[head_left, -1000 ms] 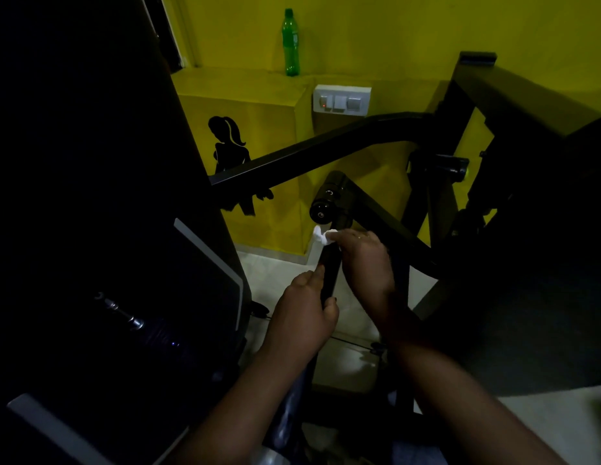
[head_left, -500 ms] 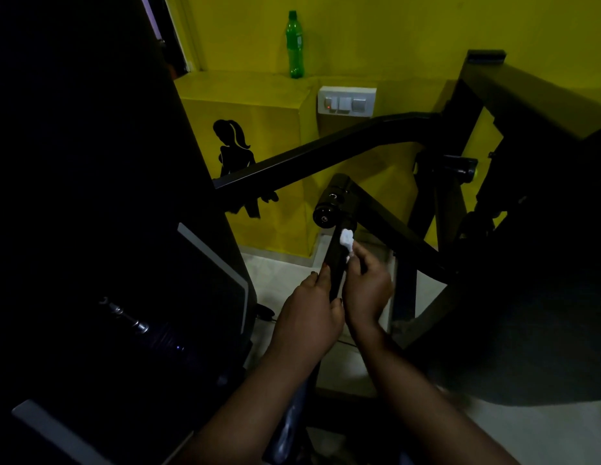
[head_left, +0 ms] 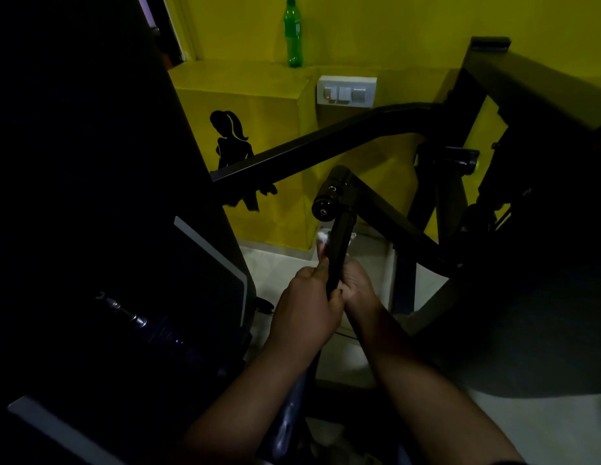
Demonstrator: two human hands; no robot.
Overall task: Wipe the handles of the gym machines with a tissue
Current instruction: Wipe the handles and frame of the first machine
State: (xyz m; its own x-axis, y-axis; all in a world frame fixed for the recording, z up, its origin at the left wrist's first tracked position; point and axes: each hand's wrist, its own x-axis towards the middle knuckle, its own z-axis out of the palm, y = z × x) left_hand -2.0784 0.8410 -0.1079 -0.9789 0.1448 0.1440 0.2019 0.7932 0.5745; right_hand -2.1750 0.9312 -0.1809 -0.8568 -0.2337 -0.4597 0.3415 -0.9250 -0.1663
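Observation:
A black handle bar (head_left: pixel 341 243) hangs down from a round black pivot (head_left: pixel 329 199) of the gym machine at the centre of the view. My left hand (head_left: pixel 305 310) grips the lower end of this handle. My right hand (head_left: pixel 359 286) is just right of the bar, its fingers reaching behind it. It holds a white tissue (head_left: pixel 322 237) against the back of the bar. The tissue peeks out on both sides, and most of it is hidden by the bar.
Black frame bars (head_left: pixel 326 146) of the machine cross above and right of the handle. A dark padded machine (head_left: pixel 91 229) fills the left. On the yellow ledge behind stand a green bottle (head_left: pixel 293 31) and a white switch plate (head_left: pixel 346 91). Pale floor (head_left: pixel 282 270) lies below.
My right hand has carried the tissue from the front right of the bar round behind it, so it now shows on the left side. My left hand keeps its grip.

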